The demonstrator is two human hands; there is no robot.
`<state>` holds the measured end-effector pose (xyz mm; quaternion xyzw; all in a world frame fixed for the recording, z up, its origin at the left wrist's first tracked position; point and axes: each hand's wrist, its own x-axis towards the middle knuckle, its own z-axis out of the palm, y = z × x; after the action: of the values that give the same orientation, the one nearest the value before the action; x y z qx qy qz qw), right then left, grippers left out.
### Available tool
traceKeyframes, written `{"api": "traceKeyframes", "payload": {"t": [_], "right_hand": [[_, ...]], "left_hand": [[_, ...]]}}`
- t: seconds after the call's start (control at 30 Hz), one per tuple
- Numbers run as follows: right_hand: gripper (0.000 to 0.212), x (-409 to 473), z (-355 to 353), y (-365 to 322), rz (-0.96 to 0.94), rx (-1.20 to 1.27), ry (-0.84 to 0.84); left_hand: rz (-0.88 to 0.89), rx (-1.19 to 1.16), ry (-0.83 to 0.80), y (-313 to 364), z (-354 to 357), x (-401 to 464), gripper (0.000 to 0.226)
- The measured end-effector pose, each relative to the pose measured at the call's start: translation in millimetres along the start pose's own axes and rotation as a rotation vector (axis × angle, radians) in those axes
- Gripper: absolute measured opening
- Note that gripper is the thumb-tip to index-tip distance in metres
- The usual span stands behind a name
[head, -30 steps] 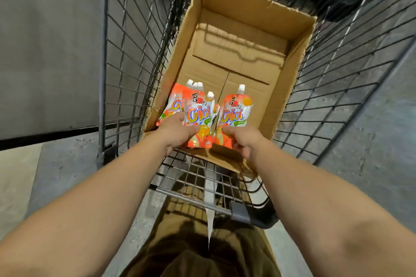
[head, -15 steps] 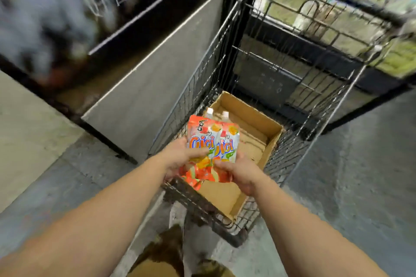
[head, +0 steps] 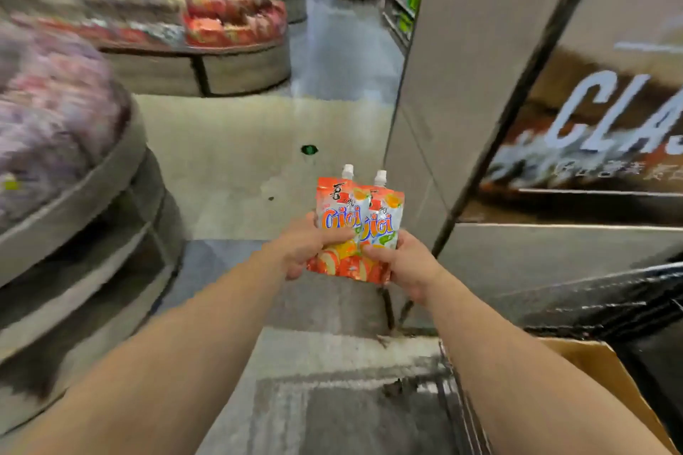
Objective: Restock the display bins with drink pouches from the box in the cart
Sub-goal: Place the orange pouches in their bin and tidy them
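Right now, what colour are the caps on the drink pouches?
White caps, seen in the head view.

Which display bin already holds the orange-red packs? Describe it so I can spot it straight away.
Start from the pale floor ahead of the two hands holding the drink pouches. Beyond it, upper left of centre, stands a round tiered display bin. Its right section is stacked with orange-red packs; the nearer bin at far left holds blurred purplish goods.
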<state>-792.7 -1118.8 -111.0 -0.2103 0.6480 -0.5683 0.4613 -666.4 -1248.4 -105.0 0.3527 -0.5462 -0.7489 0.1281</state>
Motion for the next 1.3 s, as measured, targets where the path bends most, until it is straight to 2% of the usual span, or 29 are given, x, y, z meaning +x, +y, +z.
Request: {"api": "traceKeyframes", "payload": {"t": [0.1,0.2,0.33,0.47,0.53,0.6,0.67,0.87,0.93,1.07,1.2,1.3], "right_hand": [[0.023,13.1,113.2,-18.3,-0.033,-0.081,-0.169],[0.025,14.2,241.1,-23.1,-0.079,-0.134,-0.369],[0.033,-12.0,433.2,-8.8,-0.129,-0.218,-0.623],[0.032,-69.0,617.3,18.0,-0.181,-0.282,-0.814],[0.034,-98.5,690.7,29.0,-0.230,-0.317,-0.905],[0.034,-121.3,749.7,36.1,-0.232,-0.327,-0.972],[0.035,-135.4,793.0,40.3,-0.253,-0.350,-1.019],[0.049,-133.0,889.7,51.1,-0.224,-0.487,-1.128],[0.046,-123.4,913.4,56.6,-0.239,-0.508,-1.115],[0.045,-86.3,953.5,63.7,-0.203,-0.505,-1.044],[0.046,-26.3,997.2,63.8,-0.173,-0.456,-0.895],[0.037,19.6,1026.1,63.0,-0.128,-0.456,-0.767]], "left_hand": [[0.086,-0.025,0.166,16.4,-103.5,-62.3,0.054],[0.179,-0.055,0.339,19.0,-209.3,-137.9,0.064],[0.253,-0.136,0.641,6.7,-350.5,-261.4,0.033],[0.258,-0.146,0.889,-10.8,-477.9,-392.0,0.028],[0.273,-0.155,0.995,-20.1,-526.9,-448.8,0.026],[0.279,-0.188,1.058,-28.1,-568.1,-493.0,0.034],[0.295,-0.219,1.091,-34.4,-599.4,-523.4,0.043],[0.331,-0.291,1.141,-49.4,-672.5,-559.5,0.040],[0.324,-0.298,1.150,-52.8,-698.6,-557.3,0.038],[0.300,-0.286,1.117,-48.8,-752.9,-531.7,0.039],[0.291,-0.268,1.117,-31.7,-813.9,-488.3,0.042],[0.242,-0.261,1.152,-18.9,-861.5,-462.0,0.028]]}}
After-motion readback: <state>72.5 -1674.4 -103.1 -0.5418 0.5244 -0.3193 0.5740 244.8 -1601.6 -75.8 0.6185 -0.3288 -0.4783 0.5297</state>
